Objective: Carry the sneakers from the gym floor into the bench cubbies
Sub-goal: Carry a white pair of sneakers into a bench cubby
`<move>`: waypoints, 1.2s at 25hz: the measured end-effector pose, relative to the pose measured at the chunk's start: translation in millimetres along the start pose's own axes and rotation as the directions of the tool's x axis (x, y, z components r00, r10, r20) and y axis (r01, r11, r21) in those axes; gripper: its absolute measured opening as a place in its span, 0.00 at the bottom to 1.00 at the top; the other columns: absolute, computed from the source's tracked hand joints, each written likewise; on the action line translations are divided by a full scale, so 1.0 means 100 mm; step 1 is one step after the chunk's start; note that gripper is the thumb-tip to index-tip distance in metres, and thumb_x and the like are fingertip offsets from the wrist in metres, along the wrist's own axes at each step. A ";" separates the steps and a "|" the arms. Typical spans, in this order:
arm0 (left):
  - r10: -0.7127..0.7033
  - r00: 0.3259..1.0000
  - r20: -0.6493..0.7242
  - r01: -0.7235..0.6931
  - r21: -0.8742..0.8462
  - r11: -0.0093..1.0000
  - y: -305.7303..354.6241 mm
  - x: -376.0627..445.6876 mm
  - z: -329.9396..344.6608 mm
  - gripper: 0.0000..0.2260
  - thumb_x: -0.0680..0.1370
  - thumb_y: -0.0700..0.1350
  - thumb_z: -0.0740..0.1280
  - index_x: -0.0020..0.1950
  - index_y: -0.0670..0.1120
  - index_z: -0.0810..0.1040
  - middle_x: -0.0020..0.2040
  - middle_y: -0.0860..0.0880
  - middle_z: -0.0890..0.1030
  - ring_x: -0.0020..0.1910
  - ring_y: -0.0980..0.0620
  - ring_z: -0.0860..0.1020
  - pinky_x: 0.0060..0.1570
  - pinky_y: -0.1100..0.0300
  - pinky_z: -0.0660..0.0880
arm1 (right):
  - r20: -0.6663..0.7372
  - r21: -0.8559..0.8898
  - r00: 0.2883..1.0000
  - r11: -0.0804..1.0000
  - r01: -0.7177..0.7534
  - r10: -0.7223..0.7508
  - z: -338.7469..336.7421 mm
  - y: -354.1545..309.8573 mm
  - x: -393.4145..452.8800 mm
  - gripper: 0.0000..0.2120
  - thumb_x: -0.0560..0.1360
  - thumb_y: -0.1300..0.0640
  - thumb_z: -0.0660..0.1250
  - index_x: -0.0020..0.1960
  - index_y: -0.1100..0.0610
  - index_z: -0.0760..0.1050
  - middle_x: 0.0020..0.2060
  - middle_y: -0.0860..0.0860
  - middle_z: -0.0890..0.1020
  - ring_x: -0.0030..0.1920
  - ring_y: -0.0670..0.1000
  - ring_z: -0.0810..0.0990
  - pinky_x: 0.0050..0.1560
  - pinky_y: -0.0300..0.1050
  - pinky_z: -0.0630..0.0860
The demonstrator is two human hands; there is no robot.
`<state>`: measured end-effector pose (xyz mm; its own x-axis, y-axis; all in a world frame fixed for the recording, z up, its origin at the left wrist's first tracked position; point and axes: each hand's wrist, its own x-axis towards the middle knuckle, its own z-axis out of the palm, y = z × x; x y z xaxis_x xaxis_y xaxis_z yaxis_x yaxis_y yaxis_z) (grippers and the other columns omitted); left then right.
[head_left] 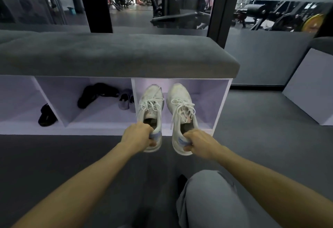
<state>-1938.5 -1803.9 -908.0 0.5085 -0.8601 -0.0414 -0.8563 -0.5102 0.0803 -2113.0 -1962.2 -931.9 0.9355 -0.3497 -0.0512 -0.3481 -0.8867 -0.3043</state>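
Two white laced sneakers point toes-first into the rightmost cubby of the white bench. My left hand grips the heel of the left sneaker. My right hand grips the heel of the right sneaker. Both heels stick out over the grey floor in front of the cubby's front edge. I cannot tell whether the soles rest on the cubby floor or hang just above it.
A grey cushion tops the bench. The middle cubby holds black shoes and a grey pair; the left cubby holds a black shoe. My grey-trousered knee is low right. A white box stands at the right.
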 end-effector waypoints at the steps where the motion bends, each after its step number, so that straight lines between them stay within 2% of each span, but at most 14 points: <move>1: -0.006 1.000 0.006 0.006 -0.008 1.000 -0.01 0.09 0.04 0.13 0.71 0.56 0.71 0.39 0.48 0.76 0.39 0.48 0.77 0.38 0.47 0.76 0.37 0.56 0.71 | 0.020 0.001 1.000 1.000 -0.010 0.010 0.02 0.03 0.09 0.09 0.71 0.54 0.70 0.40 0.48 0.69 0.42 0.47 0.75 0.37 0.49 0.74 0.39 0.38 0.67; 4: -0.019 1.000 0.024 0.020 -0.037 0.999 -0.07 0.49 0.15 0.11 0.71 0.54 0.71 0.40 0.48 0.77 0.38 0.49 0.76 0.37 0.47 0.75 0.36 0.57 0.69 | 0.053 -0.007 0.998 1.000 -0.023 0.024 0.06 0.17 0.48 0.13 0.71 0.56 0.69 0.35 0.48 0.66 0.39 0.48 0.75 0.37 0.51 0.74 0.35 0.38 0.66; 7: -0.043 0.997 0.058 0.046 -0.056 0.997 -0.18 0.98 0.27 0.13 0.71 0.54 0.72 0.36 0.48 0.73 0.37 0.49 0.75 0.38 0.46 0.76 0.36 0.56 0.70 | 0.054 -0.004 0.997 0.998 -0.060 0.060 0.08 0.34 0.96 0.08 0.71 0.56 0.68 0.41 0.51 0.69 0.42 0.50 0.76 0.41 0.55 0.76 0.40 0.45 0.71; 11: -0.045 0.997 0.057 0.048 -0.056 0.997 -0.39 1.65 0.48 0.12 0.72 0.52 0.71 0.38 0.46 0.73 0.39 0.46 0.76 0.42 0.42 0.78 0.37 0.56 0.70 | 0.052 -0.019 0.995 0.997 -0.079 0.080 0.23 0.65 1.66 0.08 0.72 0.56 0.66 0.41 0.52 0.66 0.43 0.51 0.74 0.41 0.56 0.75 0.39 0.45 0.69; 16: -0.076 0.992 0.104 0.085 -0.085 0.993 -0.65 2.52 0.88 0.13 0.73 0.51 0.71 0.38 0.45 0.70 0.45 0.43 0.77 0.45 0.41 0.78 0.38 0.56 0.68 | 0.085 -0.029 0.988 0.991 -0.129 0.131 0.59 1.07 2.56 0.08 0.73 0.57 0.66 0.44 0.54 0.66 0.47 0.55 0.77 0.46 0.59 0.77 0.47 0.49 0.76; 18: -0.085 0.989 0.121 0.097 -0.089 0.991 -0.73 2.82 1.03 0.12 0.73 0.51 0.71 0.42 0.45 0.73 0.48 0.43 0.78 0.47 0.41 0.78 0.40 0.56 0.69 | 0.093 -0.010 0.985 0.989 -0.146 0.146 0.73 1.20 2.85 0.09 0.73 0.58 0.67 0.42 0.54 0.65 0.46 0.55 0.76 0.45 0.59 0.77 0.46 0.48 0.75; 21: -0.111 0.987 0.116 0.119 -0.073 0.990 -0.85 3.22 1.31 0.15 0.74 0.51 0.71 0.54 0.43 0.77 0.54 0.43 0.78 0.52 0.41 0.77 0.44 0.54 0.72 | 0.084 -0.001 0.984 0.988 -0.155 0.154 0.97 1.39 3.29 0.11 0.73 0.58 0.68 0.43 0.54 0.64 0.48 0.56 0.75 0.47 0.59 0.76 0.45 0.46 0.72; 23: -0.125 0.983 0.131 0.136 -0.079 0.988 -0.93 3.45 1.47 0.18 0.74 0.50 0.71 0.60 0.44 0.76 0.57 0.43 0.77 0.55 0.41 0.76 0.50 0.52 0.74 | 0.091 0.019 0.982 0.986 -0.167 0.164 1.12 1.46 3.51 0.08 0.74 0.59 0.66 0.47 0.55 0.66 0.55 0.56 0.75 0.54 0.59 0.75 0.50 0.47 0.72; 24: -0.139 0.978 0.156 0.155 -0.100 0.983 -0.97 3.55 1.54 0.19 0.74 0.50 0.71 0.62 0.44 0.75 0.59 0.43 0.77 0.56 0.41 0.76 0.52 0.52 0.75 | 0.092 0.031 0.981 0.984 -0.173 0.170 1.18 1.49 3.61 0.07 0.75 0.59 0.65 0.52 0.56 0.69 0.59 0.57 0.74 0.57 0.59 0.74 0.54 0.49 0.72; 26: -0.154 0.967 0.201 0.182 -0.126 0.975 -1.03 3.71 1.65 0.18 0.75 0.49 0.71 0.62 0.44 0.75 0.59 0.43 0.77 0.56 0.42 0.77 0.52 0.53 0.75 | 0.080 0.017 0.979 0.982 -0.188 0.186 1.25 1.54 3.76 0.17 0.76 0.59 0.64 0.64 0.59 0.69 0.64 0.58 0.70 0.63 0.59 0.70 0.60 0.51 0.70; 28: -0.157 0.967 0.199 0.182 -0.112 0.977 -1.08 3.83 1.78 0.17 0.75 0.49 0.71 0.61 0.44 0.76 0.58 0.42 0.78 0.55 0.41 0.77 0.47 0.56 0.73 | 0.050 0.013 0.979 0.980 -0.200 0.199 1.33 1.59 3.89 0.19 0.77 0.59 0.63 0.67 0.60 0.68 0.65 0.58 0.70 0.64 0.59 0.69 0.60 0.51 0.69; 30: -0.151 0.971 0.184 0.169 -0.087 0.982 -1.11 3.90 1.87 0.17 0.75 0.49 0.70 0.61 0.44 0.75 0.58 0.42 0.78 0.56 0.41 0.77 0.47 0.55 0.72 | 0.038 0.008 0.978 0.979 -0.206 0.205 1.38 1.62 3.97 0.18 0.77 0.60 0.63 0.66 0.59 0.68 0.64 0.57 0.70 0.63 0.58 0.70 0.59 0.51 0.71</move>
<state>-1661.6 -2083.9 -1118.9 0.6064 -0.7595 -0.2354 -0.7470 -0.6456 0.1584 -1789.4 -2202.7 -1132.7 0.8457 -0.5125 -0.1486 -0.5326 -0.7934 -0.2946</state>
